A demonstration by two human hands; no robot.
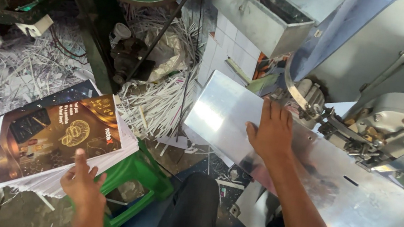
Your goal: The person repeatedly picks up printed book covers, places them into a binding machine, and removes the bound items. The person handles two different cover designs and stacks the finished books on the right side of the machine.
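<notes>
Head view of a person seated at a metal machine [402, 133]. The left hand [81, 186] hovers, fingers spread and loosely open, over the near edge of a stack of printed sheets [56, 142]; whether the fingertips touch the top sheet cannot be told, and the hand has hold of nothing. The right hand [271, 132] lies flat, palm down and fingers extended, on the shiny metal surface [359, 206] of the machine, near its far left corner, gripping nothing. Judged from this layout, the work is between pieces: no sheet lies on the surface or under the machine's head, and the stack remains thick, so much appears left. The stack rests on a green plastic stool [141, 179] to the left of the person's dark-clad knee [192, 213]. Its top sheet is glossy, dark brown and gold, with a looping golden figure and pale lettering; white sheet edges show along its right and near sides. Heaps of white paper trimmings [156, 101] cover the floor beyond, around a green machine frame [96, 33].
</notes>
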